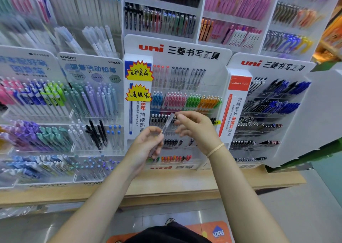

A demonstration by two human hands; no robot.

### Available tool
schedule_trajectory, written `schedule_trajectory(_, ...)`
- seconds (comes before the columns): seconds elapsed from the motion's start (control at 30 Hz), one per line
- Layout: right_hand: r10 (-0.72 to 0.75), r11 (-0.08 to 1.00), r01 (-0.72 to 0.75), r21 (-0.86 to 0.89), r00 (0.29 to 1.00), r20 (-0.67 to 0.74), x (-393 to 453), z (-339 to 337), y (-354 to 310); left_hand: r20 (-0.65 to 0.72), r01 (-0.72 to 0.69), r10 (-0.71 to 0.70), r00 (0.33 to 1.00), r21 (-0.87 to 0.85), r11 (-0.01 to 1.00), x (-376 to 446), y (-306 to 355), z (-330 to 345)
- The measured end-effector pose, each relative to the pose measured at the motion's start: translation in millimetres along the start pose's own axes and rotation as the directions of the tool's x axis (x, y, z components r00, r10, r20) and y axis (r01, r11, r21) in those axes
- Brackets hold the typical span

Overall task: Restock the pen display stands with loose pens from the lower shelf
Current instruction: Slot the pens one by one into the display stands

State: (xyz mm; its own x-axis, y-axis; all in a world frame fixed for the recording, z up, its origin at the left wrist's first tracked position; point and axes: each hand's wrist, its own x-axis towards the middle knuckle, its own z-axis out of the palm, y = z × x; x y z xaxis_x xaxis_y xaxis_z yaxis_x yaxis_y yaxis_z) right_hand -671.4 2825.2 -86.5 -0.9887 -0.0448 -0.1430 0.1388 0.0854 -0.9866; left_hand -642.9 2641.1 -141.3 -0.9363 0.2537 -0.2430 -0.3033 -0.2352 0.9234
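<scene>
- Head view: the pen (167,125) I'm holding runs on a slant, its long axis going from lower left up to upper right, with the upper end tipped toward the display.
- Its lower end sits in my left hand (148,143), pinched between thumb and curled fingers – that hand is closed around the barrel, palm turned inward.
- My right hand (195,127) is just to the right of the pen's upper end, fingers bent and loosely curled; the thumb and forefinger reach the tip, but motion blur keeps me from telling whether they actually grip it.
- The pen looks slim, clear or pale grey, and blurred; I can't read any marking on it.
- It hovers in front of the middle uni display stand (177,102), level with the row of black-capped pens – below the blue, pink, green and orange rows.
- A pale band (215,149) circles my right wrist.
- The stand rests on a wooden shelf (259,180), with a Kokuyo stand (92,102) to its left and a second uni stand (268,113) to its right.
</scene>
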Motion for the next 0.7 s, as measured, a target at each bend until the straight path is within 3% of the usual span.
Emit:
schedule_trajectory(0.2, -0.153, 0.983, 0.153, 0.104, 0.988, -0.009, 6, 4, -44, 0.023, -0.131, 0.129, 0.991, 0.167, 0.977, 13, 51, 12)
schedule_trajectory(0.33, -0.325, 0.943, 0.333, 0.027, 0.934, -0.149, 18, -24, -80, 0.048, -0.311, 0.318, 0.947, 0.384, 0.869, 39, 88, 35)
schedule_trajectory(0.37, -0.381, 0.92, 0.391, 0.011, 0.902, -0.205, 21, -37, -91, 0.058, -0.374, 0.401, 0.914, 0.501, 0.78, 47, 94, 40)
schedule_trajectory(0.43, -0.477, 0.869, 0.494, -0.037, 0.815, -0.328, 25, -70, -110, 0.129, -0.454, 0.56, 0.818, 0.742, 0.493, 65, 103, 47)
schedule_trajectory(0.53, -0.593, 0.8, 0.564, -0.204, 0.694, -0.408, 34, -112, -122, 0.305, -0.416, 0.63, 0.714, 0.909, 0.031, 92, 114, 53)
schedule_trajectory(0.6, -0.612, 0.791, 0.535, -0.296, 0.707, -0.356, 50, -125, -119, 0.366, -0.34, 0.576, 0.731, 0.927, -0.157, 114, 112, 60)
schedule_trajectory(0.7, -0.564, 0.8, 0.467, -0.377, 0.8, -0.206, 72, -118, -108, 0.386, -0.258, 0.466, 0.796, 0.913, -0.316, 132, 107, 65)
